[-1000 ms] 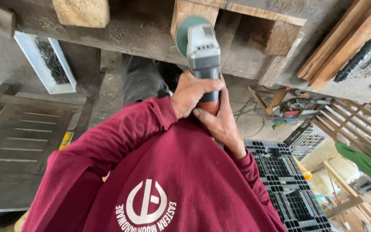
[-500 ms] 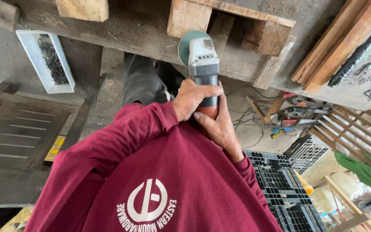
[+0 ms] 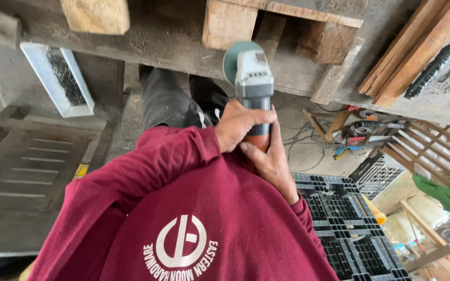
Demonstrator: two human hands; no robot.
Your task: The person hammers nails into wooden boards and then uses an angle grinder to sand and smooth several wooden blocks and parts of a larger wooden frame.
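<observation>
A grey angle grinder [image 3: 254, 86] with an orange rear end and a greenish disc [image 3: 231, 63] points away from me, over my maroon sweatshirt [image 3: 183, 218]. My left hand [image 3: 239, 125] wraps round its body from the left. My right hand [image 3: 274, 164] cups the rear end from below. The disc sits just under a wooden pallet block [image 3: 228, 23]; I cannot tell whether they touch.
A wooden pallet [image 3: 173, 36] spans the top. A white tray of dark screws [image 3: 58, 78] lies at the left, above a dark slatted panel [image 3: 22, 161]. Black plastic crates [image 3: 350, 229] are at the lower right, with tools and cables [image 3: 360, 132], wooden slats [image 3: 412, 47] and another person's green sleeve [image 3: 449, 198].
The grinder and both hands sit slightly lower and further right in the view as the camera shifts. Both hands keep the same grip.
</observation>
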